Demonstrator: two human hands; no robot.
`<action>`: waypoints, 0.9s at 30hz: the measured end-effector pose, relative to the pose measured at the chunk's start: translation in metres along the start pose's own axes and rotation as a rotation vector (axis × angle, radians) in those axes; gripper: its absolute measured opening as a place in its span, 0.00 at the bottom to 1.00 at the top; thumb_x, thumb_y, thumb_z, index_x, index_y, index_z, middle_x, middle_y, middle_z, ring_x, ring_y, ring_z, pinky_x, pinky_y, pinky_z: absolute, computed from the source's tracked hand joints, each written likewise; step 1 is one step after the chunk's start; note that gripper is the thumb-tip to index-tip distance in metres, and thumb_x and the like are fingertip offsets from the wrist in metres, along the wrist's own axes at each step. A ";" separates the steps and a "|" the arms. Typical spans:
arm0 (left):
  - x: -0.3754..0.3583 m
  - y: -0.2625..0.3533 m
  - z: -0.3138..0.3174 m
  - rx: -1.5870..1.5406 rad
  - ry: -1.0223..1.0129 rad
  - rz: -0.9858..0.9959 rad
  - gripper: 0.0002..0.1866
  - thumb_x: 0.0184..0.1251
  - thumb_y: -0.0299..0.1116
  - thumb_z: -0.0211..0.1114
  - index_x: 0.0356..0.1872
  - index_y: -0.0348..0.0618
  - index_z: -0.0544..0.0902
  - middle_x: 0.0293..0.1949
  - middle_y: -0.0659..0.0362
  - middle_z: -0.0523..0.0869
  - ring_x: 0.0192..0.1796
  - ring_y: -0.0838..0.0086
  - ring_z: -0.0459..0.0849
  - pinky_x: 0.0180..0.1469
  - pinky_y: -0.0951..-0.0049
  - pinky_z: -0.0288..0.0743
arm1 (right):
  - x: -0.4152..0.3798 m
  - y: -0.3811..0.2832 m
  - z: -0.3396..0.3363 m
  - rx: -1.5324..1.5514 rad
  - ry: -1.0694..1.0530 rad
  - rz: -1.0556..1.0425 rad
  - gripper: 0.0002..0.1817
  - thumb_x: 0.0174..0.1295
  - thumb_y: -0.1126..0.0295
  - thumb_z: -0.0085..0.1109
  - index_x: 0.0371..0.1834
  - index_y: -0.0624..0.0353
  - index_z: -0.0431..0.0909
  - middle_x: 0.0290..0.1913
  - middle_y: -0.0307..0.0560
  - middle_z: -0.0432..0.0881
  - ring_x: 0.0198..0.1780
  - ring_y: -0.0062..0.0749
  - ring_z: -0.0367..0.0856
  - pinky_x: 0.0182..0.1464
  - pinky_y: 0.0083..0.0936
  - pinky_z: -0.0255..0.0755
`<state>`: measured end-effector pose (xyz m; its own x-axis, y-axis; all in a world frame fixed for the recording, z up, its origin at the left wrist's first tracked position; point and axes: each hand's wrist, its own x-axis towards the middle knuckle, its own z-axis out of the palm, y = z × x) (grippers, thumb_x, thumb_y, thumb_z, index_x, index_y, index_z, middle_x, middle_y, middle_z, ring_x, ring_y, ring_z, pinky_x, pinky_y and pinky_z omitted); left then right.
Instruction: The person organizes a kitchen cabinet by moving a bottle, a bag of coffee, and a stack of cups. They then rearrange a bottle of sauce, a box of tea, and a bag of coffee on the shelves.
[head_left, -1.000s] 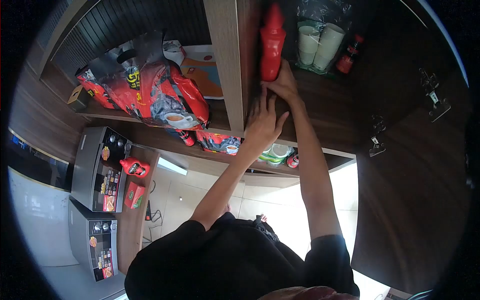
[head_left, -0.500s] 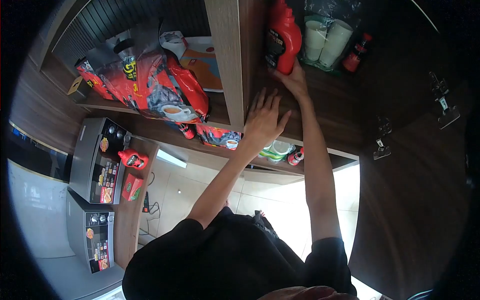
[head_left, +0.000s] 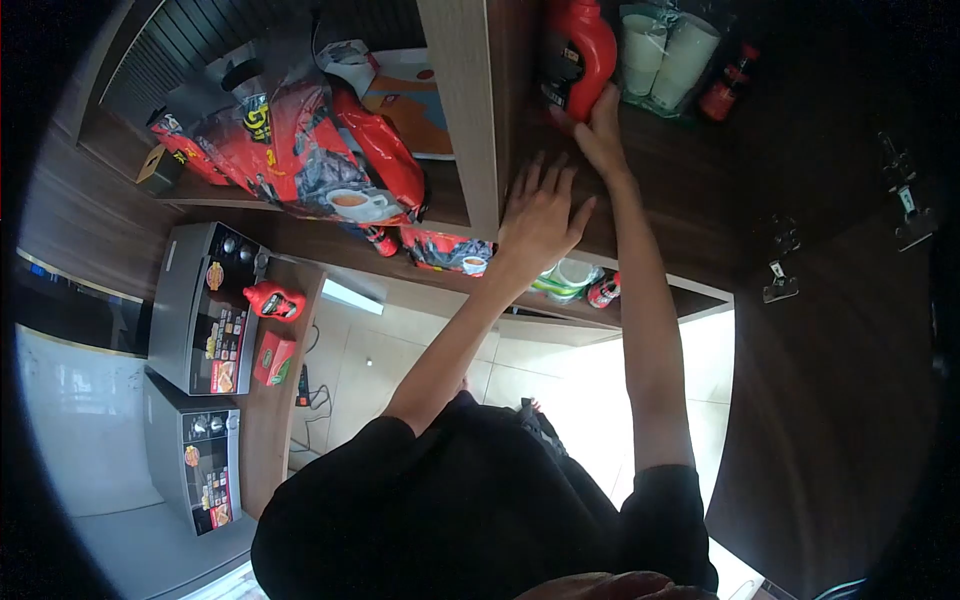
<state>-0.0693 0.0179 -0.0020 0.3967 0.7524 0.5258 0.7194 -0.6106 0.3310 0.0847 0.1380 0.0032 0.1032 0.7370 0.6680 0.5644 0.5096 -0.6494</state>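
Observation:
A red sauce bottle [head_left: 590,50] with a dark label stands on the upper cabinet shelf, its top cut off by the frame edge. My right hand [head_left: 603,140] reaches in and grips the bottle low down, thumb and fingers at its base. My left hand [head_left: 540,215] rests palm down, fingers spread, on the shelf board beside the wooden divider; it holds nothing. Right of the bottle is a clear bag of white paper cups [head_left: 668,62], followed by a small dark bottle with a red cap [head_left: 727,85].
Left of the divider [head_left: 465,100], red coffee bags [head_left: 300,150] fill a shelf. The lower shelf holds another red bag [head_left: 445,250] and a small bottle [head_left: 604,290]. A cabinet door with hinges [head_left: 780,283] stands at right. Microwaves [head_left: 205,310] and a red bottle [head_left: 275,300] sit at left.
The view has shifted a little, so everything appears slightly right and higher. Both hands keep nearly the same places, the right at the bottle's base and the left on the board.

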 end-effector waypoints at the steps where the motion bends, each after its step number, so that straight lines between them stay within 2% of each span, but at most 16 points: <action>1: 0.000 0.000 0.001 -0.001 0.011 0.006 0.29 0.72 0.49 0.59 0.65 0.37 0.74 0.69 0.47 0.74 0.74 0.48 0.66 0.76 0.51 0.59 | 0.000 0.001 -0.001 0.008 -0.001 -0.012 0.42 0.58 0.62 0.73 0.68 0.68 0.56 0.62 0.61 0.66 0.67 0.54 0.66 0.69 0.40 0.60; 8: 0.002 0.000 0.003 0.015 0.042 0.005 0.29 0.72 0.50 0.59 0.65 0.37 0.74 0.67 0.48 0.75 0.73 0.49 0.66 0.75 0.50 0.59 | 0.005 0.023 0.003 0.112 0.021 0.005 0.38 0.50 0.76 0.69 0.66 0.66 0.61 0.61 0.61 0.67 0.65 0.54 0.67 0.70 0.40 0.60; 10: 0.002 0.000 0.002 0.002 0.043 0.005 0.29 0.72 0.50 0.59 0.64 0.37 0.75 0.67 0.47 0.75 0.73 0.49 0.66 0.75 0.50 0.59 | 0.007 0.025 0.002 0.221 -0.002 0.111 0.38 0.46 0.78 0.67 0.64 0.65 0.64 0.61 0.60 0.68 0.64 0.54 0.68 0.69 0.41 0.62; 15: 0.002 0.001 0.001 -0.019 0.025 0.005 0.29 0.72 0.50 0.59 0.63 0.35 0.76 0.67 0.46 0.76 0.74 0.49 0.66 0.75 0.49 0.59 | 0.006 0.023 -0.003 0.205 -0.022 0.154 0.40 0.40 0.78 0.68 0.63 0.65 0.67 0.57 0.59 0.71 0.61 0.54 0.71 0.66 0.43 0.66; 17: 0.002 -0.001 0.003 0.001 0.034 0.014 0.29 0.72 0.50 0.59 0.63 0.35 0.76 0.67 0.46 0.76 0.74 0.49 0.66 0.75 0.49 0.59 | 0.008 0.021 -0.003 0.197 -0.040 0.246 0.41 0.37 0.77 0.70 0.63 0.65 0.67 0.56 0.59 0.72 0.60 0.54 0.72 0.64 0.42 0.68; 27: 0.002 -0.002 0.003 -0.007 0.016 0.013 0.30 0.73 0.51 0.58 0.64 0.35 0.76 0.68 0.46 0.74 0.75 0.50 0.64 0.76 0.50 0.57 | 0.007 0.032 -0.002 0.175 -0.027 0.184 0.42 0.35 0.76 0.72 0.62 0.65 0.69 0.55 0.59 0.73 0.60 0.56 0.72 0.65 0.42 0.68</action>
<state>-0.0682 0.0210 -0.0037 0.3967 0.7401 0.5430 0.7102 -0.6222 0.3293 0.1056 0.1590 -0.0121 0.1677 0.8347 0.5245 0.3875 0.4335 -0.8136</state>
